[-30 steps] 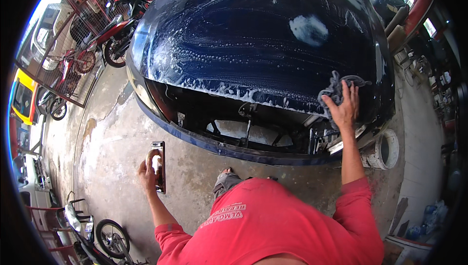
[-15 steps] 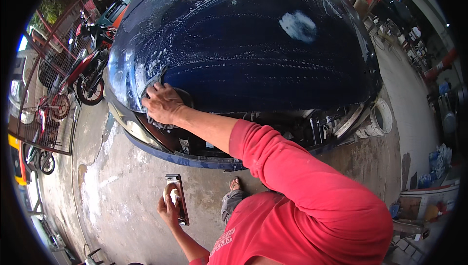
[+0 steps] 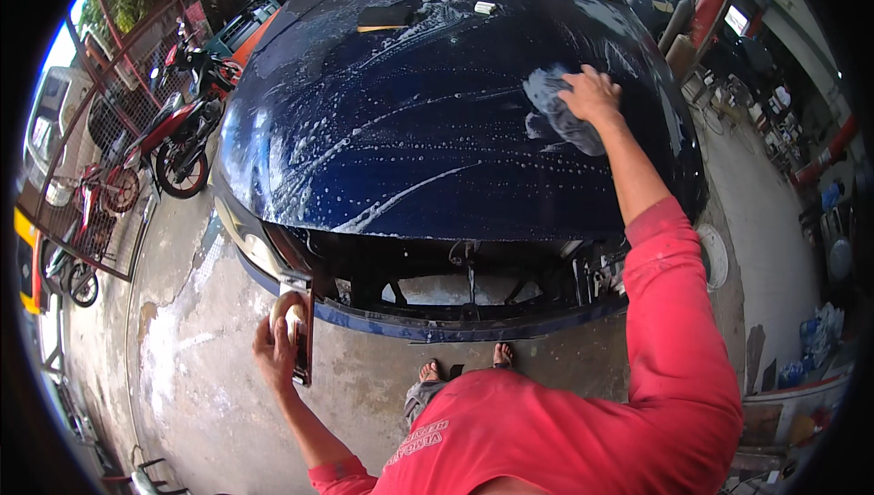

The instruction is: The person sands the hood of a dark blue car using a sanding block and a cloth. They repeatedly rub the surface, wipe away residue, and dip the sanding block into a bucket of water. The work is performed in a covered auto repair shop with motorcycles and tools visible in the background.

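Observation:
A dark blue car hood [image 3: 437, 194] spreads out before me, wet and streaked with suds. My right hand [image 3: 594, 96] reaches over its right part, fingers pressing a wet grey cloth [image 3: 577, 133] to the paint. Right beside the cloth is a pale, whitish patch [image 3: 543, 85] on the hood. In my left hand [image 3: 275, 349], held low in front of the bumper's left side, is a long hand sanding block [image 3: 306, 336] with a rounded handle; its underside is turned away from view.
Farther up the hood lie a dark sanding sheet [image 3: 384, 17] and a small white block [image 3: 484, 8]. Below the hood's front edge the engine bay gapes above the blue bumper [image 3: 410, 324]. Motorcycles [image 3: 182, 153] stand at left, a white bucket [image 3: 714, 256] at right.
My right hand has swept the cloth from the hood's front left corner to its right side, leaving fresh suds streaks. The left hand with the sanding block has moved left and slightly up.

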